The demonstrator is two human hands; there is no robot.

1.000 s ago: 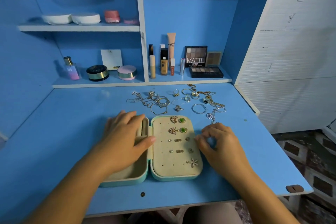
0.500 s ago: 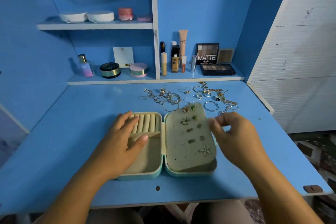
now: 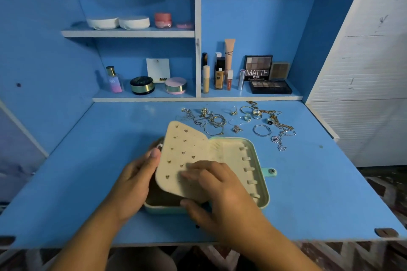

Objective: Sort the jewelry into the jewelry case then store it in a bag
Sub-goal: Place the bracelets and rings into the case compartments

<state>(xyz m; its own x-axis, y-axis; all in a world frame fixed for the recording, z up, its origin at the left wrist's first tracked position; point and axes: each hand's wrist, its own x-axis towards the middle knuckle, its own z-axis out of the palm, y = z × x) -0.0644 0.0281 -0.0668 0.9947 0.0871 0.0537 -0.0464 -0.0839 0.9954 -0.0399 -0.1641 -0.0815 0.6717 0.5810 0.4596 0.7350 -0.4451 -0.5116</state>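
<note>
A mint-green jewelry case (image 3: pixel 265 185) lies open on the blue desk (image 3: pixel 88 171). Its beige earring panel (image 3: pixel 182 152), studded with several earrings, is turned over to the left and leans above the left half. My right hand (image 3: pixel 220 193) pinches the panel's near edge, fingers on top and thumb beneath. My left hand (image 3: pixel 132 182) rests on the case's left half with its thumb against the panel's edge; its fingers are hidden under the panel. The uncovered right half shows a row of small strap hooks (image 3: pixel 247 169). Loose rings, bangles and chains (image 3: pixel 262 130) lie behind the case.
A snap tab (image 3: pixel 272 171) sticks out from the case's right side. The low shelf behind holds a perfume bottle (image 3: pixel 114 80), round compacts (image 3: pixel 142 85), tubes and an eyeshadow palette (image 3: pixel 269 87). A white slatted panel (image 3: pixel 363 72) bounds the right. No bag is in view.
My right hand lifted the earring panel off the right half and swung it over to the left, baring the hooks beneath. My left hand stayed on the left half. The camera view shifted left.
</note>
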